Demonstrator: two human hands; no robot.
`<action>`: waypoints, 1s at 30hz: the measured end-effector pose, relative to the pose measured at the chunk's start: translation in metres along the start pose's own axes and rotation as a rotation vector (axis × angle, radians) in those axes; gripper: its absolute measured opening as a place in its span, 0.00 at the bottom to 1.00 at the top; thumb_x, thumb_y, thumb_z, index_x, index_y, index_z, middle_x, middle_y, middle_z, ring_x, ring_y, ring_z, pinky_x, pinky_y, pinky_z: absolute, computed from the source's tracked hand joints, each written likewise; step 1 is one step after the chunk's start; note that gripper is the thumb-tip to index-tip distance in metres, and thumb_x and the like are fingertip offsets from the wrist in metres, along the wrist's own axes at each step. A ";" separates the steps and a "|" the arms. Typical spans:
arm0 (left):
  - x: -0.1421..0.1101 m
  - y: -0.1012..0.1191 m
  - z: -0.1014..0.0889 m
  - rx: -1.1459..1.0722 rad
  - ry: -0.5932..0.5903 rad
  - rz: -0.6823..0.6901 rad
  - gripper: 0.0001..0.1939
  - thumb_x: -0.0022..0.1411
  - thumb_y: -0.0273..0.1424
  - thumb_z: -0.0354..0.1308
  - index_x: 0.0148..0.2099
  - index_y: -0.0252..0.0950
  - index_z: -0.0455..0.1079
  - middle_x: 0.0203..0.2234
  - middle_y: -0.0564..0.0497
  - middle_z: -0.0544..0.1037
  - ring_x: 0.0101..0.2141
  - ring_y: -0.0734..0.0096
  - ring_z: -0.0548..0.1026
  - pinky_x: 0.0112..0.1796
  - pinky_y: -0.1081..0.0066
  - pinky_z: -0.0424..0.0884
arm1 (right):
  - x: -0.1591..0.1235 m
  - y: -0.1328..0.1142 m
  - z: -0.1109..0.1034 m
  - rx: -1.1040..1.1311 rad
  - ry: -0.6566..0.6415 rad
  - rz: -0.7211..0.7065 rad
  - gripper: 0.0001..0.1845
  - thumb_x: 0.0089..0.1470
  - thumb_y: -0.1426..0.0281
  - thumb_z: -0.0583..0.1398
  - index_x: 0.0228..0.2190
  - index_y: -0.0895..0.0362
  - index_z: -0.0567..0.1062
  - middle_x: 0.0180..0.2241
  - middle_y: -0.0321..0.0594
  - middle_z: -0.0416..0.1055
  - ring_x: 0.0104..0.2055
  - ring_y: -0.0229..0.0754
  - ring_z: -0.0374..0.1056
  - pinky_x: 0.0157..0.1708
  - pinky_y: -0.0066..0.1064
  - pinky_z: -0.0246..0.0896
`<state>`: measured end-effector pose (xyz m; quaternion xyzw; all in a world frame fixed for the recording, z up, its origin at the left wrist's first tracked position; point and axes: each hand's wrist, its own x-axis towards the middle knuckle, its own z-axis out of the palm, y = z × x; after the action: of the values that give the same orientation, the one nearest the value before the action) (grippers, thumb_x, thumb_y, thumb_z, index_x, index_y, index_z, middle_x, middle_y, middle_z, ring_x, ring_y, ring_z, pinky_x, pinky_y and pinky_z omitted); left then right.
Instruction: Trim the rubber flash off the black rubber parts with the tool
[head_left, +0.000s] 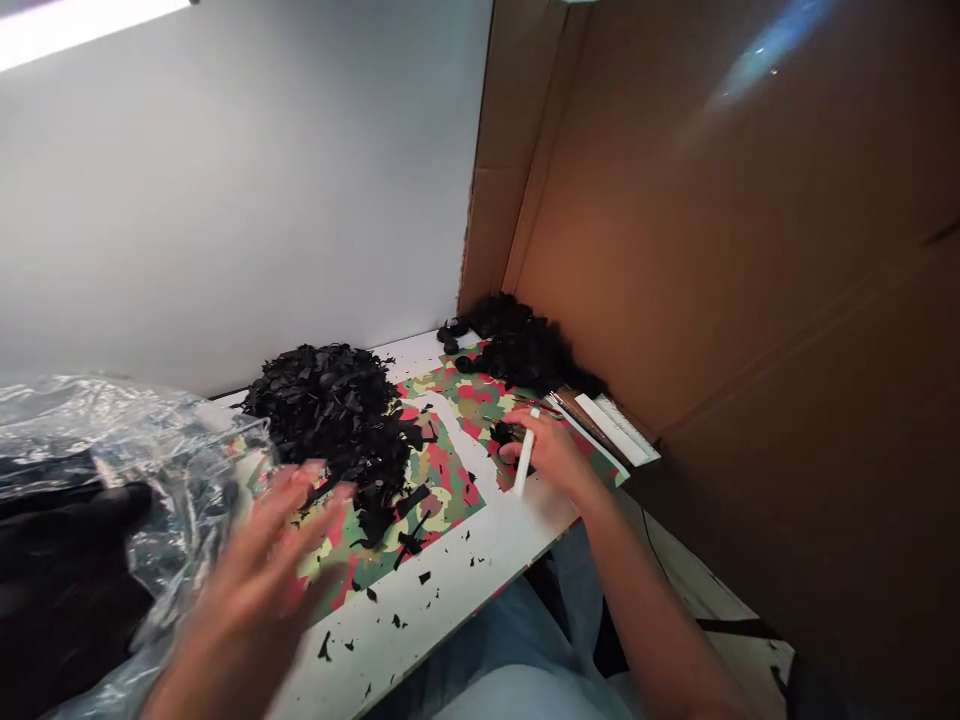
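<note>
My left hand (259, 570), blurred by motion, is raised with its fingers apart and nothing in it. It is beside a clear plastic bag (187, 450) with black material inside, in front of a heap of black scraps (330, 400). My right hand (555, 455) holds a slim white stick-like tool (526, 455), which slants down toward the table. Its exact kind cannot be made out. A small dark object (504, 434) lies just beyond the fingers, partly hidden. Beneath is a camouflage-patterned sheet (450, 470) in green, red and yellow.
A second black pile (517, 345) lies in the back corner. Thin tools and a white strip (619, 430) are along the right edge, by a tall cardboard wall (750, 250). Small black bits dot the white table (450, 590). A pale wall (262, 200) stands behind.
</note>
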<state>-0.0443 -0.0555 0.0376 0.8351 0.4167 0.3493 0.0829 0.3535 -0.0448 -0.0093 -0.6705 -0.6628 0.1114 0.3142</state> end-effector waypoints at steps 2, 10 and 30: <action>-0.004 0.013 0.055 -0.016 -0.151 0.131 0.31 0.61 0.36 0.63 0.62 0.70 0.64 0.63 0.62 0.70 0.64 0.47 0.66 0.61 0.42 0.60 | -0.009 0.001 0.017 0.013 -0.023 -0.065 0.18 0.54 0.69 0.67 0.47 0.52 0.80 0.54 0.46 0.74 0.55 0.52 0.69 0.56 0.44 0.62; 0.042 -0.046 0.136 0.252 -0.275 0.031 0.22 0.69 0.26 0.50 0.60 0.46 0.73 0.68 0.43 0.62 0.69 0.44 0.54 0.61 0.43 0.58 | -0.008 -0.004 0.043 0.095 0.055 -0.029 0.12 0.57 0.74 0.57 0.33 0.57 0.82 0.31 0.44 0.78 0.33 0.47 0.73 0.35 0.36 0.69; 0.115 -0.040 0.103 -0.043 0.267 -0.255 0.17 0.70 0.27 0.46 0.52 0.40 0.75 0.42 0.45 0.82 0.58 0.55 0.71 0.64 0.42 0.47 | 0.162 -0.021 0.063 -0.036 -0.010 -0.004 0.14 0.65 0.65 0.61 0.50 0.57 0.75 0.53 0.49 0.71 0.52 0.48 0.70 0.52 0.44 0.69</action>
<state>0.0446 0.0725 0.0027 0.7199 0.5187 0.4526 0.0883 0.3160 0.1262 -0.0027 -0.6740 -0.6677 0.1024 0.2991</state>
